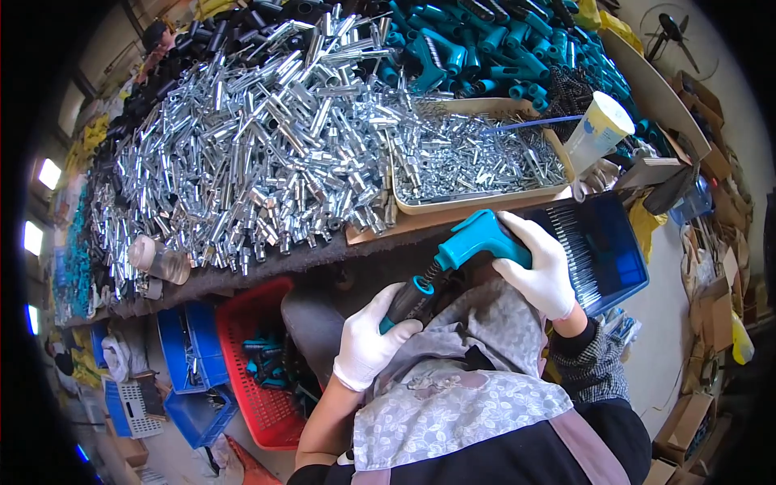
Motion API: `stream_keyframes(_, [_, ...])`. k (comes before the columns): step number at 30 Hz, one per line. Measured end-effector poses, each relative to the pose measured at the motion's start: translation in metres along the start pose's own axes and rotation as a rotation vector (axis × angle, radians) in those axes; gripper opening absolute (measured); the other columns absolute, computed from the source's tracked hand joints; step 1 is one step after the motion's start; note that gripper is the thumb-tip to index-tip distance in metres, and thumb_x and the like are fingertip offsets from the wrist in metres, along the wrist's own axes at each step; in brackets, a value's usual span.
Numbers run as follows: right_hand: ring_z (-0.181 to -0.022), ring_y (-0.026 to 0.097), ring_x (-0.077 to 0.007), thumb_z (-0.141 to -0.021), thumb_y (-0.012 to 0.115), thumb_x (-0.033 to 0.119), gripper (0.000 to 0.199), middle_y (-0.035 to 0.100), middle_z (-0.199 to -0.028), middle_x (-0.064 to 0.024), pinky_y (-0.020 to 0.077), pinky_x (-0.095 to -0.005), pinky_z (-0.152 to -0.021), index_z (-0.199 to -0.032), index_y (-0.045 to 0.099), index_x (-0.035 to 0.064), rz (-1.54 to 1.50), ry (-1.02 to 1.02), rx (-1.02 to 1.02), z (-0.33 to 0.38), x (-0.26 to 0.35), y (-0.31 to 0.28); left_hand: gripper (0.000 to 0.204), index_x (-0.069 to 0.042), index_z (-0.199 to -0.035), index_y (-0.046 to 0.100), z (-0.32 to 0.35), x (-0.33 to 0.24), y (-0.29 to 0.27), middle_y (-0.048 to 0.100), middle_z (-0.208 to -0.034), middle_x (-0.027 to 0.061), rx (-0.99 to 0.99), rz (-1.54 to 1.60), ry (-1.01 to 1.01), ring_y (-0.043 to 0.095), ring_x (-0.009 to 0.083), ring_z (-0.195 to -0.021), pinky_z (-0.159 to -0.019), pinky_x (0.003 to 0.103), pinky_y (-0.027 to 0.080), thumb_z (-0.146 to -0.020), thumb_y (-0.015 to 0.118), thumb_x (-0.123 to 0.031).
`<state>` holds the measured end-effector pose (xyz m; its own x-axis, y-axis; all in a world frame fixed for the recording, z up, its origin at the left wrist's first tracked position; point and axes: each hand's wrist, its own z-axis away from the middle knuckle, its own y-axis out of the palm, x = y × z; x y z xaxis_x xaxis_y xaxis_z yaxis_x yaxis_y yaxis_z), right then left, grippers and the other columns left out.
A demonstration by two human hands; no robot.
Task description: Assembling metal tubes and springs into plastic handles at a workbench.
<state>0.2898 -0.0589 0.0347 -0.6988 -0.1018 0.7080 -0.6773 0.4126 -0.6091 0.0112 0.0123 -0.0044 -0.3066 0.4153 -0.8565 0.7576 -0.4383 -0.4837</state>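
Observation:
Over my lap, my left hand (pixel 368 343), in a white glove, is closed around a black grip sleeve with teal ends (pixel 410 304). My right hand (pixel 543 271), gloved in white too, is closed on a curved teal plastic handle (pixel 478 240). Between the two parts a dark coil spring (pixel 429 274) bridges the gap, its lower end at the sleeve's mouth and its upper end at the handle's tip. The sleeve and handle are apart. A large heap of shiny metal fittings (pixel 267 153) lies on the bench in front of both hands.
A shallow tray of small metal parts (pixel 477 204) sits beside the heap, with a paper cup (pixel 600 129) to its right. Teal handles (pixel 485 44) pile up behind. A blue bin of metal rods (pixel 626 242) stands right; a red basket (pixel 242 380) stands lower left.

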Motion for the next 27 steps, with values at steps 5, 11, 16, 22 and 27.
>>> stream_keyframes(5, [-0.094, 0.065, -0.0368, -0.067, 0.081, 0.011, 0.064, 0.066, -0.106, -0.0170, 0.0527, -0.0405, -0.083, -0.128, 0.063, 0.0051, 0.250, -0.338, 0.016, -0.007, 0.005, -0.007, 0.058, -0.004, -0.127, 0.062, 0.009, 0.000, -0.010, 0.070, -0.102, 0.0208, 0.022, -0.165, 0.065, 0.072, 0.0358, -0.090, -0.077, 0.038, 0.056, -0.082, 0.080, -0.036])
stream_keyframes(11, [-0.113, 0.062, -0.0159, -0.081, 0.083, 0.026, 0.068, 0.067, -0.125, -0.0096, 0.0489, -0.0325, -0.098, -0.139, 0.056, 0.0034, -0.633, 0.313, 0.890, -0.012, 0.011, -0.001, 0.058, -0.006, -0.128, 0.061, 0.009, -0.005, -0.032, 0.070, -0.103, 0.0201, 0.351, -0.043, 0.054, 0.070, 0.0362, -0.092, -0.081, 0.039, 0.056, -0.082, 0.079, -0.035])
stream_keyframes(16, [-0.084, 0.064, -0.0259, -0.077, 0.072, 0.015, 0.034, 0.064, -0.089, -0.0057, 0.0507, -0.0402, -0.088, -0.111, 0.068, 0.0153, 0.178, -0.784, 0.639, -0.008, 0.031, 0.023, 0.068, 0.001, -0.136, 0.056, 0.017, 0.018, -0.042, 0.072, -0.107, 0.0118, 0.653, 0.230, -0.301, 0.066, 0.0193, -0.099, -0.091, 0.033, 0.051, -0.085, 0.078, -0.038])
stream_keyframes(22, [-0.081, 0.057, -0.0196, -0.078, 0.065, 0.019, 0.031, 0.052, -0.082, -0.0024, 0.0487, -0.0430, -0.093, -0.109, 0.066, 0.0138, 0.164, -1.350, 0.403, -0.012, 0.030, 0.035, 0.091, 0.002, -0.139, 0.055, 0.014, 0.035, -0.044, 0.069, -0.094, 0.0076, 0.966, 0.442, -0.307, 0.065, 0.0132, -0.085, -0.076, 0.029, 0.054, -0.083, 0.068, -0.069])
stream_keyframes(27, [-0.077, 0.063, -0.0266, -0.079, 0.068, 0.017, 0.033, 0.062, -0.081, -0.0076, 0.0528, -0.0389, -0.083, -0.111, 0.064, 0.0137, 0.196, -0.924, 0.715, -0.011, 0.029, 0.035, 0.069, 0.003, -0.135, 0.057, 0.017, 0.028, -0.045, 0.072, -0.104, 0.0131, 0.785, 0.327, -0.297, 0.068, 0.0227, -0.090, -0.087, 0.035, 0.053, -0.086, 0.075, -0.042])
